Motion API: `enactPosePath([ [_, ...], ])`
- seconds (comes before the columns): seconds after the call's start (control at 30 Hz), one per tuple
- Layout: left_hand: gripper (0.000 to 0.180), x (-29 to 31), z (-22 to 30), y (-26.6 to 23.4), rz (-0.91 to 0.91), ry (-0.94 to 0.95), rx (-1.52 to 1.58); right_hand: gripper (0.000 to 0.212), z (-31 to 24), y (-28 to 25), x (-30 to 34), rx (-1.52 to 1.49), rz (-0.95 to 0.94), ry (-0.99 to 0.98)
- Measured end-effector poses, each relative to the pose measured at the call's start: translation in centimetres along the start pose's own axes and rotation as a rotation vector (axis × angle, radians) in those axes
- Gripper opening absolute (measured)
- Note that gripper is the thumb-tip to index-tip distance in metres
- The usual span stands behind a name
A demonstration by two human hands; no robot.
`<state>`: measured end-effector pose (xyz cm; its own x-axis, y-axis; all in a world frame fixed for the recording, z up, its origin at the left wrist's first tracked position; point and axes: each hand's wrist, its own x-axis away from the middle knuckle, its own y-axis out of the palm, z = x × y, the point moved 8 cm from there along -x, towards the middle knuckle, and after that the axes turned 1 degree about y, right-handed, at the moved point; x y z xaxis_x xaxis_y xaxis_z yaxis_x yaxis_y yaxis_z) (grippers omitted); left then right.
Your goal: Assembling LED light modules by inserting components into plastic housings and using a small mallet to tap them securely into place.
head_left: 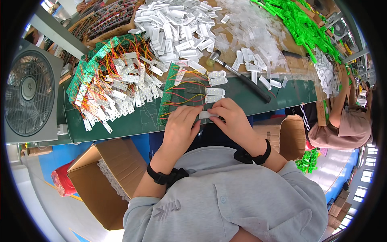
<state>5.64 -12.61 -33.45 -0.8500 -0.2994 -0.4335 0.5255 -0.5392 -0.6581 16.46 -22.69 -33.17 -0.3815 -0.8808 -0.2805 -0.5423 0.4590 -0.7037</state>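
Head view: both hands pinch one small white plastic housing [206, 115] at the bench edge, left hand [180, 127] steadying, right hand [231, 121] gripping its end, close to the wired green circuit strip [177, 94] so leads reach; hammer [242, 78] lies beyond.

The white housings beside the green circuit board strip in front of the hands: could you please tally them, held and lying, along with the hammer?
White housings lying beside the green circuit board strip: 4 (first at)
White housing held between the left hand and right hand: 1
Hammer: 1
Total: 6
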Motion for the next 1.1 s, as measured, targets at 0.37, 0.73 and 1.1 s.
enactPosePath([
  [0.37,0.028,0.1,0.1,0.2,-0.015,0.038,-0.031,0.017,0.6,0.3,-0.6,-0.013,-0.078,-0.046],
  [0.73,0.026,0.2,0.1,0.2,-0.012,0.052,-0.058,0.031,8.2,-5.4,-4.6,0.663,0.334,0.105],
  [1.1,0.029,0.4,0.7,0.3,-0.046,0.089,-0.143,0.023,7.5,-6.0,-4.5,0.781,0.382,0.063],
])
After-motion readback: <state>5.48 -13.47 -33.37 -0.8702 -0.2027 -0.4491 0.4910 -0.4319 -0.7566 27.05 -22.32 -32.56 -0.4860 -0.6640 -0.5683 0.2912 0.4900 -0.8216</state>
